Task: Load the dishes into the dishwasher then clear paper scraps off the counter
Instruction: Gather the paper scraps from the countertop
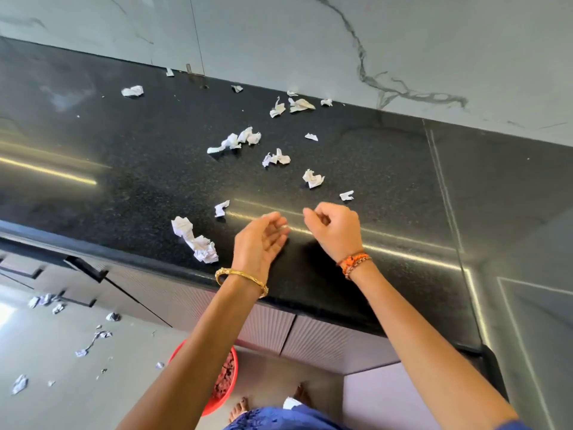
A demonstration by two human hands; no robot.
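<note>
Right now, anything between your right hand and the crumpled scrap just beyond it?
Head view: only bare black counter between the right hand and the crumpled scrap.

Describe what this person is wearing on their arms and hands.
Both forearms are bare, with no sleeves showing. The left hand has a slim gold bangle at the wrist. The right hand has orange and brown thread bands tied round its wrist. No gloves or rings can be made out.

Red basin (231,361) half hidden behind left forearm; contents too blurred to be identified. Feet partly covered by blue garment (279,418).
</note>
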